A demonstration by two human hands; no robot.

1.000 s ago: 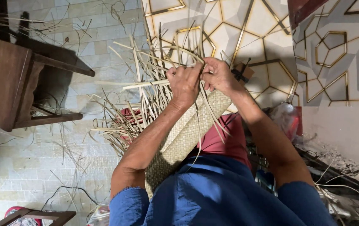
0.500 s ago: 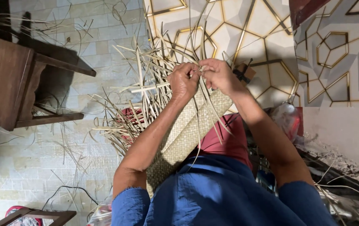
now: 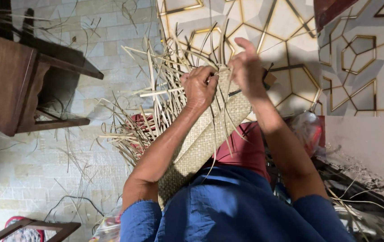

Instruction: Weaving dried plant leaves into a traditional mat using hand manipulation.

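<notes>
At frame centre the left hand (image 3: 198, 87) is clenched on loose straw strips (image 3: 156, 89) at the woven mat (image 3: 201, 139) edge. The right hand (image 3: 248, 67) lifts with fingers spread; whether it pinches a strip is hidden.

Person wore a blue top with short sleeves (image 3: 140, 219) ending above the elbows, edges slightly frayed. Forearms were bare, no watch or bracelets visible. Left hand (image 3: 199, 87) and right hand (image 3: 247, 67) were bare, no gloves, no rings seen. Red garment (image 3: 241, 150) covered the lap below the blue fabric.
</notes>
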